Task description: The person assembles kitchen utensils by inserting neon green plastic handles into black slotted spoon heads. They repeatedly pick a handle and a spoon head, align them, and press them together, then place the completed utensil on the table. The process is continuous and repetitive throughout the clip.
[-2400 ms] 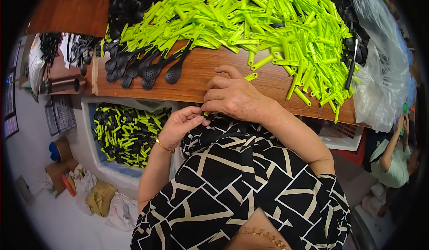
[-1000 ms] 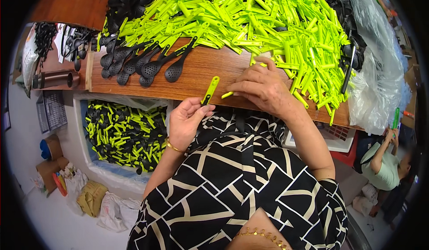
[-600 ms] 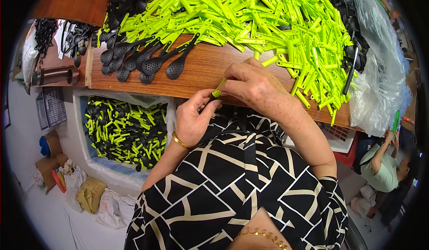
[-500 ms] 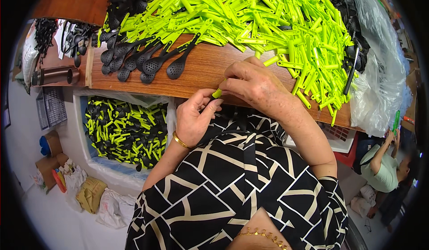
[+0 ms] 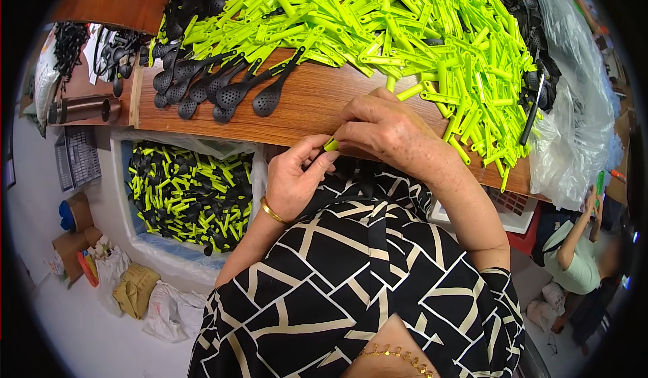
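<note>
Just off the table's front edge, my left hand (image 5: 295, 177) and my right hand (image 5: 386, 129) meet at a lime-green plastic handle (image 5: 330, 144). The left thumb and fingers pinch it from one side. From the other side, the right fingers close on it, hiding much of its length. Whether a black spoon piece is joined to it I cannot tell. Several black slotted spoons (image 5: 231, 95) lie on the table to the left of my hands. A large heap of loose lime-green handles (image 5: 405, 30) covers the far and right part of the table.
A bin lined with plastic (image 5: 132, 233), full of black-and-green pieces, stands below left. A brown metal cylinder (image 5: 84, 110) lies at the far left. Clear plastic sheeting (image 5: 570, 131) hangs at the right. A co-worker (image 5: 574, 256) holds something green farther right; sacks (image 5: 135, 290) lie on the floor.
My hands stay almost in place; the green handle between them has turned slightly. The co-worker at the right has shifted a little.
</note>
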